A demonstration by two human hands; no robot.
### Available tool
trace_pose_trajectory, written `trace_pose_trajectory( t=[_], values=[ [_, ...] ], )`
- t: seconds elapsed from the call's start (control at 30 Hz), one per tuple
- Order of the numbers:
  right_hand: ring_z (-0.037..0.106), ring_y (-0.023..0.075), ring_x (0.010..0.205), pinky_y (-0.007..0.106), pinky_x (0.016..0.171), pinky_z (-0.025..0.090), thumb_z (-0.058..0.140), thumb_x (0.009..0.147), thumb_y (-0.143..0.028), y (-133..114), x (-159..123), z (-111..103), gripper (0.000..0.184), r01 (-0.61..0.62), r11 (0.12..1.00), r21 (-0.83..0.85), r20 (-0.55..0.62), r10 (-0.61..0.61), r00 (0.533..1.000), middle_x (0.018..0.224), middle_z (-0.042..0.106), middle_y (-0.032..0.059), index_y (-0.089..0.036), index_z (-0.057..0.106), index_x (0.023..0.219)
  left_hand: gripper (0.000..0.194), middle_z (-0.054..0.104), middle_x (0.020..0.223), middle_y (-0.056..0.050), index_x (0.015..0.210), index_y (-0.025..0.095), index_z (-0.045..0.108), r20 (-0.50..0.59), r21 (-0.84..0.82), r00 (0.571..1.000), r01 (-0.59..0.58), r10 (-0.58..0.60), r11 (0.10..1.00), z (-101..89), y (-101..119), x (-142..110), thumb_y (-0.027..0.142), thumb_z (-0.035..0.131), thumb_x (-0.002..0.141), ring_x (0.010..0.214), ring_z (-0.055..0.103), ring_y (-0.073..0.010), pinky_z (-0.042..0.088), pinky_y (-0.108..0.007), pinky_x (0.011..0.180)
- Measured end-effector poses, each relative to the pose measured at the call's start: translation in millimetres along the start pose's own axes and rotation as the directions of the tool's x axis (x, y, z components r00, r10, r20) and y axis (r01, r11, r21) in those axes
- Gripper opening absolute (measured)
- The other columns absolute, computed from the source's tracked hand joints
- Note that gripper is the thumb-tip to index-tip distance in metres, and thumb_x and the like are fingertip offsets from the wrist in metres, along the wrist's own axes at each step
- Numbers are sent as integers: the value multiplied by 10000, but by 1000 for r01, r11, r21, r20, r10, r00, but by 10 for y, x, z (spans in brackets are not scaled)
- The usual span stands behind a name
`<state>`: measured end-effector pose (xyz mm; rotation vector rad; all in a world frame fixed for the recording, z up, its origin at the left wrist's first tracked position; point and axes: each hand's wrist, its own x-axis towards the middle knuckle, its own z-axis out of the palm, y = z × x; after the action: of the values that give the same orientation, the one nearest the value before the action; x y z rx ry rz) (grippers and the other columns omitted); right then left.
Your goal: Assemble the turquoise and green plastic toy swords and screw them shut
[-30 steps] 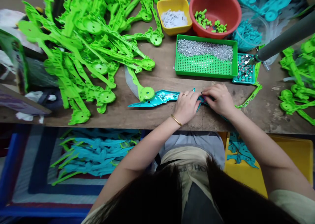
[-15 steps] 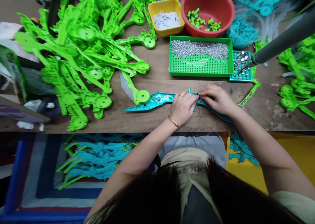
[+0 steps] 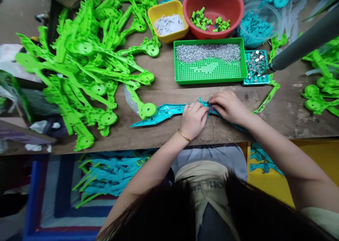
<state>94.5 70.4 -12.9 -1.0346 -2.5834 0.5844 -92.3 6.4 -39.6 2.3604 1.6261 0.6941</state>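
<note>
A long turquoise plastic shell (image 3: 169,109) lies along the front of the bench, open side up, with a thin dark wire along its left half. My left hand (image 3: 194,117) grips it near the middle, fingers bent over its edge. My right hand (image 3: 229,107) is closed, thumb and fingertips pinched at the same middle section; what lies between them is too small to make out. Thin reddish-purple wires (image 3: 211,108) show between the two hands. The shell's right half is partly hidden under my right hand and forearm. A green plastic part with a round end (image 3: 148,110) touches the shell's left portion.
Green shells (image 3: 84,64) are heaped at left. Behind my hands stand a green tray (image 3: 210,79) of screws, a small turquoise tray (image 3: 255,68) of metal pieces, a yellow bowl (image 3: 168,38), a red bowl (image 3: 213,1) and a clear tub (image 3: 275,20). A grey rod (image 3: 304,40) slants in from the right.
The view has shifted a little, so the trays and bowls sit further left in the picture. Both hands stay at the middle of the shell, with only slight finger movement.
</note>
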Motion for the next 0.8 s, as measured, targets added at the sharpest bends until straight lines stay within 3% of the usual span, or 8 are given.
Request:
trace_pose_trajectory(
  t=[0.1,0.23,0.3,0.4,0.53,0.63,0.7,0.8],
  values=[
    [571,234,979,385,919,385,430,979,-252,-68,9,16,248,55,972,-230,-10,-59,998,1033,705,87,-167,661,999,244,672,910,-58,966,225,695,11,4,1000,-1,1,1000,-2,5,2,284,459,981,880,578,-222,374,-352,795],
    [526,254,883,388,910,376,368,972,-169,-234,58,-18,302,143,831,-537,52,-136,989,908,674,110,-136,664,926,222,673,920,-71,1037,178,647,-4,-34,999,50,-50,998,2,18,-2,274,457,976,892,588,-225,389,-347,803],
    [517,259,849,395,905,378,365,960,-143,-319,93,-39,303,168,782,-601,83,-148,986,842,650,112,-133,660,891,237,671,945,-85,1096,151,620,-22,-49,997,70,-71,996,7,27,-3,270,456,973,914,591,-230,395,-345,806],
    [529,262,832,409,900,392,364,952,-131,-381,137,-60,311,184,773,-607,146,-119,982,806,641,118,-121,664,871,233,664,959,-94,1066,151,628,-19,-29,998,66,-67,997,15,39,1,266,449,971,925,589,-244,393,-352,803],
    [585,264,945,433,945,408,413,931,-140,-287,104,-111,280,99,898,-428,170,-28,985,987,702,137,-106,687,982,255,664,953,-81,1008,178,654,9,-18,998,55,-55,998,22,44,14,285,423,990,924,591,-240,385,-357,817],
    [611,247,1082,420,972,434,452,925,-200,-174,36,-173,303,-45,997,-65,150,54,987,1153,705,104,-149,678,1120,270,670,962,-70,1029,196,665,21,-33,998,58,-57,998,23,48,27,292,414,999,937,597,-232,382,-355,832],
    [631,233,1076,390,957,463,500,926,-334,-135,17,-190,300,-179,969,170,154,153,976,1142,716,79,-184,701,1091,261,670,971,-74,1006,198,672,40,-29,997,63,-62,998,22,57,38,284,425,993,945,599,-238,382,-361,832],
    [654,225,901,373,859,492,603,844,-480,-134,40,-139,328,-388,876,285,111,372,921,954,737,63,-183,725,909,256,664,996,-94,959,187,672,68,-19,996,65,-63,998,21,78,55,262,429,984,966,598,-257,383,-374,836]
  ],
)
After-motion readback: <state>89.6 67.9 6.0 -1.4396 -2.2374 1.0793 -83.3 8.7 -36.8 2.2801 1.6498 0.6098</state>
